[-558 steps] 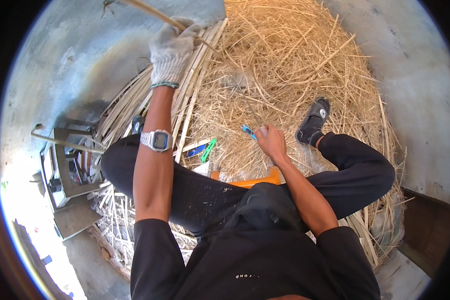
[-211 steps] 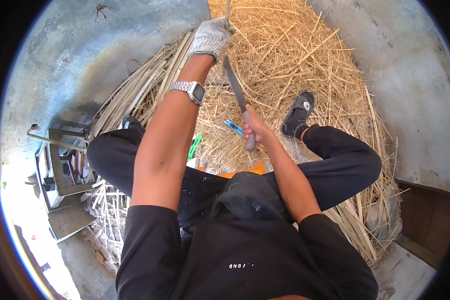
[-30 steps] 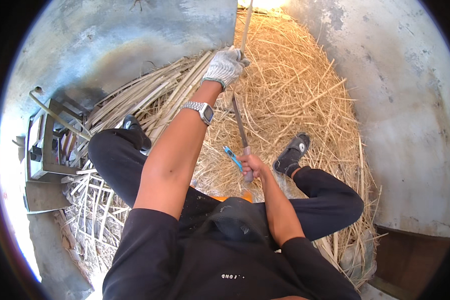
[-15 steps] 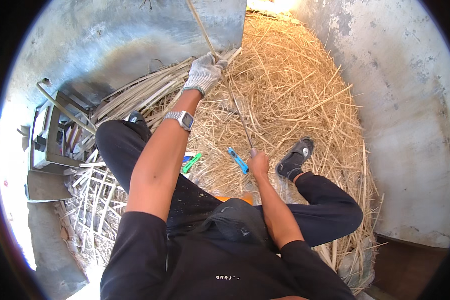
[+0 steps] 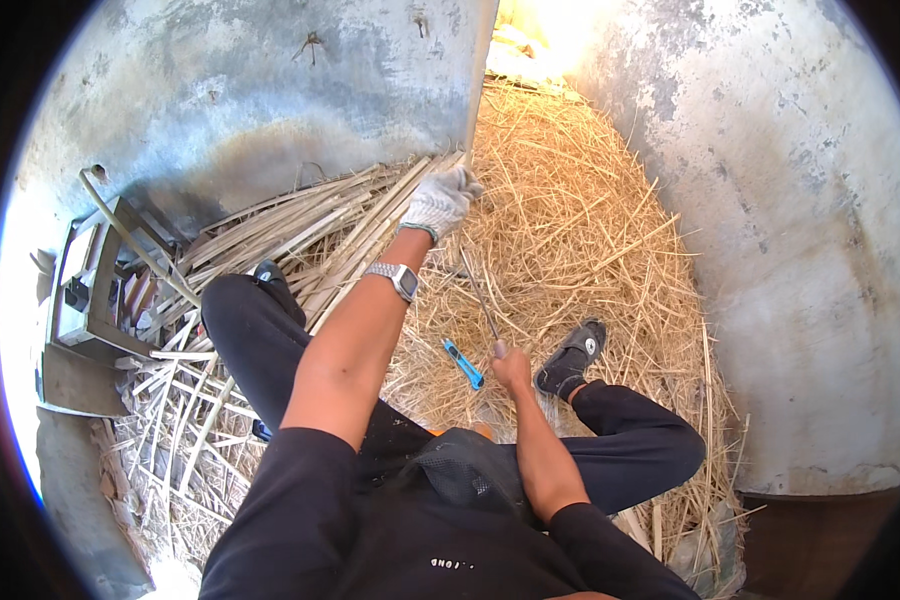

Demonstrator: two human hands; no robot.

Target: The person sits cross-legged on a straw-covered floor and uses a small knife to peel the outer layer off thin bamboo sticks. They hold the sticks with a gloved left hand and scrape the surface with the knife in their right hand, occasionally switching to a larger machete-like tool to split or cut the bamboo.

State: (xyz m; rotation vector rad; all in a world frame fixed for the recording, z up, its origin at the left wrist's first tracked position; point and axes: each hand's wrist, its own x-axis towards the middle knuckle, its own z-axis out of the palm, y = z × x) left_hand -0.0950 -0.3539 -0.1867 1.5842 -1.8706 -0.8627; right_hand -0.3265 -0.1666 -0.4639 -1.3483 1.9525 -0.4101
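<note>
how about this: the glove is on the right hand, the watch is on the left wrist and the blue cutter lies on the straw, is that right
Wrong hand: the head view shows the glove on the left hand; the right hand is bare. The watch is on the left wrist and the blue cutter lies on the straw, as you say.

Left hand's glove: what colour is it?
The glove is greyish white; the head view shows it.

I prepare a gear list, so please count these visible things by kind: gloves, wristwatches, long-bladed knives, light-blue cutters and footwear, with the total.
Glove: 1, on the left hand
Wristwatch: 1
Long-bladed knife: 1, in the right hand
Light-blue cutter: 1
Footwear: 2, one partly hidden
Total: 6
</note>
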